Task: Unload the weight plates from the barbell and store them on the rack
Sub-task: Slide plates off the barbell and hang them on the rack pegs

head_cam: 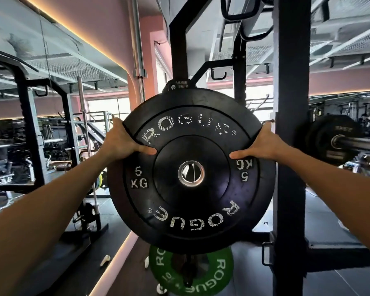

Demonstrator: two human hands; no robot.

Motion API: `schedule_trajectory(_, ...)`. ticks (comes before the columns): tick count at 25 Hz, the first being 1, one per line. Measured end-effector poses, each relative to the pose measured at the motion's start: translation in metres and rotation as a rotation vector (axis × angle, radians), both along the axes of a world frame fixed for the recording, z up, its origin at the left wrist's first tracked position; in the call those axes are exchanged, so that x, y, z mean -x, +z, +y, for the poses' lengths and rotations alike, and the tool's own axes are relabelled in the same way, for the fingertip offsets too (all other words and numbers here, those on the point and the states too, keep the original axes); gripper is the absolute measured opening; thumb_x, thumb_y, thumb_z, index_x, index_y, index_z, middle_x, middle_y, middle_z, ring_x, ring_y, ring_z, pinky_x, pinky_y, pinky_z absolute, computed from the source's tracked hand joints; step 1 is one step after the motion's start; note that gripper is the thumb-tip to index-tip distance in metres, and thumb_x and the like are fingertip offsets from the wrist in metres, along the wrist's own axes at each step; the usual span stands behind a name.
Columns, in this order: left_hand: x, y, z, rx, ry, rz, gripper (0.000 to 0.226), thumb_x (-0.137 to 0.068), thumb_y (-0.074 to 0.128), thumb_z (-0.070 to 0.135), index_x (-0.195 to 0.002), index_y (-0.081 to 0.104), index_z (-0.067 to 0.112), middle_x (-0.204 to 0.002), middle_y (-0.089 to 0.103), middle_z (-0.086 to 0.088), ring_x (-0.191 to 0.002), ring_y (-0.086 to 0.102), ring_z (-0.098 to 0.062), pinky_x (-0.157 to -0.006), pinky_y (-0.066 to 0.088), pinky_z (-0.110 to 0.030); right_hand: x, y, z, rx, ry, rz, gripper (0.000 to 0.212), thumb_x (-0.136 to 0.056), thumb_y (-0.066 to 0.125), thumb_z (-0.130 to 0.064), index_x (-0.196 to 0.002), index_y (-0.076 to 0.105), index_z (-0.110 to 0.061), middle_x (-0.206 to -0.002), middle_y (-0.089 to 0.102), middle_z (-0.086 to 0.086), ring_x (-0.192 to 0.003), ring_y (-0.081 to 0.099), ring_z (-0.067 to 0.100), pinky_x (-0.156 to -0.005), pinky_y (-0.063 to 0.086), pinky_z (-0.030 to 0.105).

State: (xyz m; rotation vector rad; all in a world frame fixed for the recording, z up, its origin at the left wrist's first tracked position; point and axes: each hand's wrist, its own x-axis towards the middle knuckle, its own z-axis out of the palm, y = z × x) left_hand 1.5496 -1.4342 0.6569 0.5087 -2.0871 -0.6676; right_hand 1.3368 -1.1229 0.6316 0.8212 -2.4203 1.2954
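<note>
A black 5 kg plate (pixel 190 201) with white lettering fills the middle of the view, held upright and facing me. My left hand (pixel 121 143) grips its upper left rim, thumb on the face. My right hand (pixel 263 144) grips the upper right rim the same way. Through its steel centre hole (pixel 191 173) I see light, no peg. Another black plate edge (pixel 115 189) shows just behind it. The rack's upright (pixel 291 124) stands right of the plate. A green plate (pixel 220 272) hangs lower on the rack. The barbell (pixel 359 144) with a black plate (pixel 329 139) lies at the right.
A mirror wall (pixel 41 103) at the left reflects other racks and a person. Rack cross-braces and hooks (pixel 218 75) rise behind the plate. A lit strip (pixel 113 268) runs along the floor by the mirror. Dark rubber flooring (pixel 329 278) lies at the lower right.
</note>
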Motion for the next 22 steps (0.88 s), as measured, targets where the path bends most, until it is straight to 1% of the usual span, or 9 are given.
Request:
schedule_trajectory(4,0.03,-0.019,-0.04,-0.023,-0.001,-0.034,0.116,-0.024,0.094,0.054,-0.114,0.032,0.015,-0.116,0.057,-0.002,-0.111,0.055,-0.027,-0.083,0.046,-0.038,0.03,-0.014,-0.041,-0.047,-0.018,-0.033,0.139,-0.032,0.093,-0.054,-0.137,0.015,-0.006,-0.132,0.05,0.011,-0.122,0.05,0.03,-0.094,0.042,0.036)
schedule_trajectory(6,0.045,-0.027,-0.056,-0.028,-0.017,-0.047,0.116,-0.025,0.095,0.053,-0.115,0.033,0.015,-0.119,0.057,-0.003,-0.113,0.055,-0.027,-0.085,0.047,-0.039,0.041,-0.021,-0.056,-0.072,-0.039,-0.034,0.142,-0.032,0.093,-0.055,-0.139,0.014,-0.007,-0.134,0.049,0.011,-0.123,0.049,0.031,-0.095,0.042,0.037)
schedule_trajectory(9,0.07,-0.039,-0.085,-0.05,-0.016,-0.051,0.111,-0.026,0.095,0.051,-0.112,0.032,0.017,-0.119,0.055,-0.002,-0.115,0.054,-0.029,-0.082,0.044,-0.037,0.06,-0.027,-0.08,-0.12,-0.057,-0.042,0.142,-0.027,0.091,-0.059,-0.138,0.019,-0.008,-0.136,0.047,0.012,-0.125,0.047,0.032,-0.102,0.042,0.041)
schedule_trajectory(10,0.079,-0.044,-0.095,-0.054,-0.027,-0.058,0.112,-0.026,0.095,0.051,-0.112,0.032,0.017,-0.117,0.053,0.0,-0.115,0.053,-0.029,-0.082,0.043,-0.037,0.066,-0.03,-0.089,-0.135,-0.057,-0.043,0.143,-0.026,0.09,-0.06,-0.138,0.019,-0.008,-0.136,0.046,0.012,-0.126,0.047,0.031,-0.103,0.042,0.042)
schedule_trajectory(12,0.097,-0.049,-0.116,-0.055,-0.038,-0.08,0.117,-0.026,0.095,0.052,-0.118,0.033,0.013,-0.116,0.051,0.001,-0.117,0.052,-0.03,-0.084,0.043,-0.038,0.077,-0.036,-0.106,-0.145,-0.074,-0.054,0.15,-0.026,0.09,-0.061,-0.14,0.01,-0.005,-0.14,0.044,0.013,-0.129,0.045,0.031,-0.106,0.04,0.044)
schedule_trajectory(14,0.114,-0.053,-0.136,-0.047,-0.039,-0.102,0.124,-0.025,0.094,0.055,-0.124,0.034,0.01,-0.12,0.051,-0.001,-0.12,0.052,-0.029,-0.089,0.043,-0.039,0.089,-0.038,-0.122,-0.148,-0.083,-0.054,0.158,-0.024,0.089,-0.062,-0.144,0.004,-0.003,-0.144,0.039,0.013,-0.133,0.041,0.03,-0.109,0.036,0.042)
schedule_trajectory(18,0.146,-0.069,-0.169,-0.083,-0.063,-0.111,0.127,-0.026,0.094,0.054,-0.127,0.03,0.011,-0.123,0.05,-0.002,-0.12,0.05,-0.027,-0.084,0.039,-0.035,0.113,-0.047,-0.152,-0.184,-0.123,-0.056,0.147,-0.025,0.087,-0.064,-0.139,0.015,-0.005,-0.139,0.043,0.013,-0.128,0.045,0.033,-0.102,0.04,0.04)
schedule_trajectory(20,0.163,-0.08,-0.182,-0.105,-0.085,-0.111,0.126,-0.027,0.095,0.05,-0.128,0.03,0.011,-0.128,0.051,-0.004,-0.121,0.05,-0.027,-0.086,0.04,-0.035,0.127,-0.058,-0.164,-0.194,-0.13,-0.058,0.142,-0.022,0.085,-0.066,-0.134,0.02,-0.008,-0.136,0.045,0.012,-0.126,0.047,0.033,-0.102,0.041,0.041)
schedule_trajectory(22,0.181,-0.087,-0.195,-0.101,-0.106,-0.1,0.125,-0.029,0.096,0.048,-0.128,0.03,0.011,-0.128,0.051,-0.004,-0.121,0.05,-0.026,-0.091,0.043,-0.038,0.143,-0.066,-0.174,-0.166,-0.106,-0.058,0.146,-0.017,0.083,-0.069,-0.135,0.02,-0.01,-0.138,0.043,0.011,-0.127,0.047,0.03,-0.106,0.039,0.042)
